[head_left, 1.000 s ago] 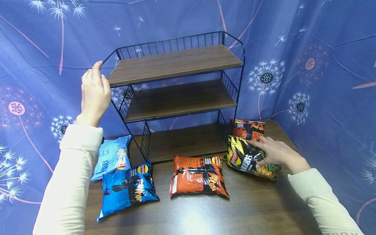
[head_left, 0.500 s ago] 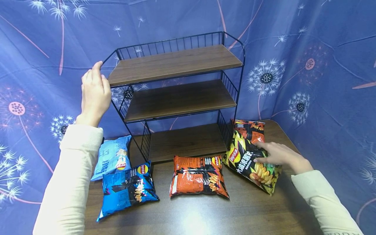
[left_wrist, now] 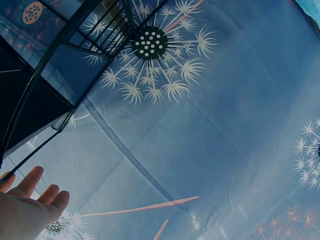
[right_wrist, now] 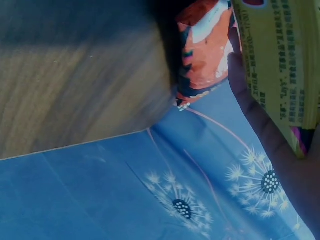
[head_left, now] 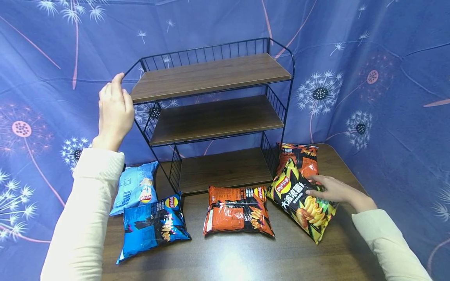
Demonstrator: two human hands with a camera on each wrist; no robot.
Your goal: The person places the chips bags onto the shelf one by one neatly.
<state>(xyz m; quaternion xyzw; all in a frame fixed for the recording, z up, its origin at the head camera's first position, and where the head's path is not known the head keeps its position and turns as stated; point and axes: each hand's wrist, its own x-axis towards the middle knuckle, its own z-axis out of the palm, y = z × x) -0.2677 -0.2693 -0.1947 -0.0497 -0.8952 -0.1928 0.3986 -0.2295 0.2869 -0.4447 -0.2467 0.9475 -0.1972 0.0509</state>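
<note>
At the upper left corner of a wood-and-black-wire shelf rack [head_left: 211, 76], my left hand [head_left: 115, 111] holds the side rail. In the left wrist view several fingers [left_wrist: 31, 181] reach out beside the thin rail. My right hand [head_left: 337, 190] grips a yellow-and-black bag of chips [head_left: 299, 199] by its right edge, thumb on the printed front. The bag stands tilted on the table, its top leaning against a red bag of chips [head_left: 300, 154] behind it. In the right wrist view, the yellow back of the held bag [right_wrist: 280, 65] shows, with part of that hand [right_wrist: 270, 130] along it.
A red-orange bag of chips [head_left: 236, 210] lies before the rack on the brown table [head_left: 211, 257]. Left of it lie a dark blue bag [head_left: 152, 224] and a light blue bag [head_left: 135, 185]. A blue dandelion-print curtain [head_left: 386, 128] encloses the table's back and sides.
The yellow-and-black bag has turned, its lower right corner swinging down toward me and its front coming into fuller view. The right hand shifted slightly right and down with it. The left hand stays put.
</note>
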